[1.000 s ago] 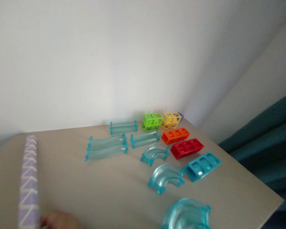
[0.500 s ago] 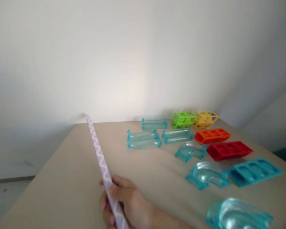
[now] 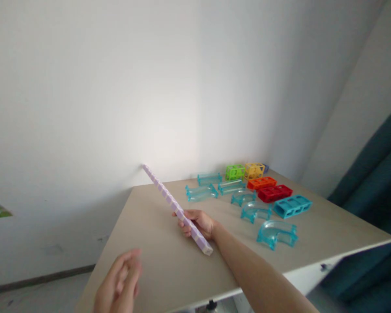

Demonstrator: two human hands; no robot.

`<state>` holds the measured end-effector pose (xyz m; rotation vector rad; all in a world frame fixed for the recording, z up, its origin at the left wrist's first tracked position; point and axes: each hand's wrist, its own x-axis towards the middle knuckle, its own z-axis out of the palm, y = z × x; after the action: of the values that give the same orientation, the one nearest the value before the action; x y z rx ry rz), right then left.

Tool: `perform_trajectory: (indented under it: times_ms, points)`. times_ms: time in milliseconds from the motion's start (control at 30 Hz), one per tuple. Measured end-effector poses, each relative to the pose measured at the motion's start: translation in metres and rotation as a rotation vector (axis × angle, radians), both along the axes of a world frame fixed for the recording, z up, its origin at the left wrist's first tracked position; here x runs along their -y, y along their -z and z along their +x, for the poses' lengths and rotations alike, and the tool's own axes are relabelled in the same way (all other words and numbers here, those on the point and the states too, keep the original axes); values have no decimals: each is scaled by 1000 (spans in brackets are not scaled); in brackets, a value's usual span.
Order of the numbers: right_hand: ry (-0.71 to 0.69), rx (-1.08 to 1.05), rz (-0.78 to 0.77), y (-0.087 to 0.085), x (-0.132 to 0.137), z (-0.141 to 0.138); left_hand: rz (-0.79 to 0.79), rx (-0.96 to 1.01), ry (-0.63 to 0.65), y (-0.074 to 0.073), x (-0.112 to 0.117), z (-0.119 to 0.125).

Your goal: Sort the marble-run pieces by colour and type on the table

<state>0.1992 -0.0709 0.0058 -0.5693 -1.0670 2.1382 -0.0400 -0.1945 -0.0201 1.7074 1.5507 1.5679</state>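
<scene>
My right hand (image 3: pixel 198 223) is closed around a long lilac bar with a white zigzag pattern (image 3: pixel 169 201). It grips the bar near its lower end. The bar tilts up and away to the left, its far tip near the wall. My left hand (image 3: pixel 120 282) hovers over the near left part of the table (image 3: pixel 150 243), fingers loosely stretched and holding nothing. Several clear turquoise track pieces, curved (image 3: pixel 276 233) and straight (image 3: pixel 201 192), lie to the right of my right hand.
Behind the tracks lie a turquoise block (image 3: pixel 292 205), a red block (image 3: pixel 275 193), an orange block (image 3: pixel 261 182), a green cage cube (image 3: pixel 235 172) and a yellow cage cube (image 3: pixel 254 170). A white wall backs the table. A dark teal curtain (image 3: pixel 371 195) hangs at right.
The view has pulled back, showing the whole table. My right hand with the lilac bar now shows fully, and my left hand has come into view at the bottom.
</scene>
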Motion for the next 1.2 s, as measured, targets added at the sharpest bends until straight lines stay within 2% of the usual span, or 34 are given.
perform_trajectory:
  times_ms: [100,167,267,367,433,667,933,1200]
  points:
    - [24,11,16,-1,-4,-2,-339,679,5,-31,-82,52]
    - [46,17,21,0,-7,-5,-400,777,72,-40,-123,84]
    - [72,35,35,2,-10,-8,-407,878,152,-33,-155,110]
    - [94,69,71,5,-11,-10,-357,969,215,-21,-161,116]
    - [107,94,112,5,-11,-12,-320,1033,242,-18,-162,115]
    - [148,204,324,7,-16,-21,-156,1134,284,-26,-180,103]
    - [260,375,507,8,-25,-18,-96,970,317,-28,-183,92]
    - [425,465,601,12,-29,-21,-105,660,164,-15,-183,98]
